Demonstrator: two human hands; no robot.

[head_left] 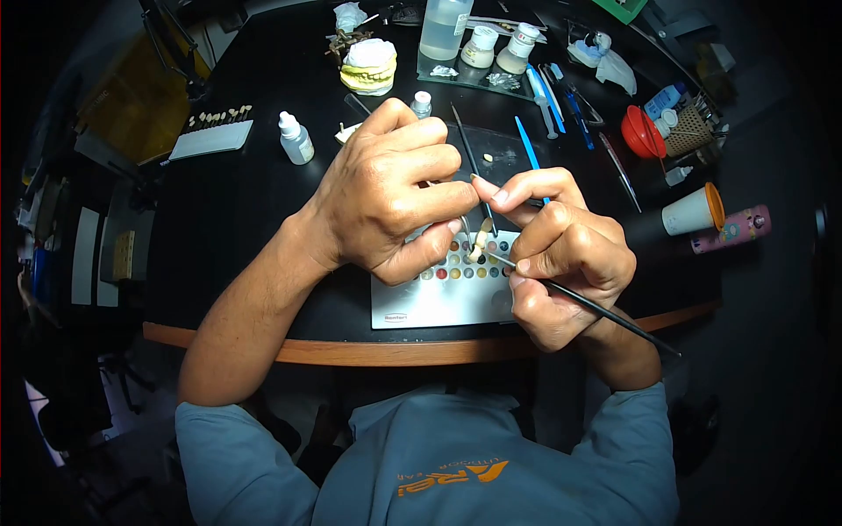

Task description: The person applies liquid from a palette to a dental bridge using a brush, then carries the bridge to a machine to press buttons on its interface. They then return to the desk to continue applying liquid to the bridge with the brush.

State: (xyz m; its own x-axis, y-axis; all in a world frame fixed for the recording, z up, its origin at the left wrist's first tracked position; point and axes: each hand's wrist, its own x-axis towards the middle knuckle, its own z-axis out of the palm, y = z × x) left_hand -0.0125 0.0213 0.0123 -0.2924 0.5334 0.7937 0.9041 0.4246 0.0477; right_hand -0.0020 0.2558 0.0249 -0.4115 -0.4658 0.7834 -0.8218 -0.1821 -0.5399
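Note:
My left hand (395, 188) is closed around a thin metal tool, of which only a curved bit shows near the fingertips. At its tip sits a small cream tooth-shaped piece (480, 241). My right hand (570, 250) pinches a thin dark brush (605, 311), its fine tip pointing left at the lower part of that piece. Both hands are raised above a white palette (430, 307) with rows of small coloured wells, several of them covered by the hands. Beyond the hands lie another brush (467, 140) and a blue stick (526, 145).
A dropper bottle (296, 140) and a white shade-tab holder (210, 140) stand left. Behind are a dental model (368, 68), jars (480, 48) and a large bottle (444, 31). Rightward are a red bowl (643, 131), a cup (686, 213) and a pink can (732, 230).

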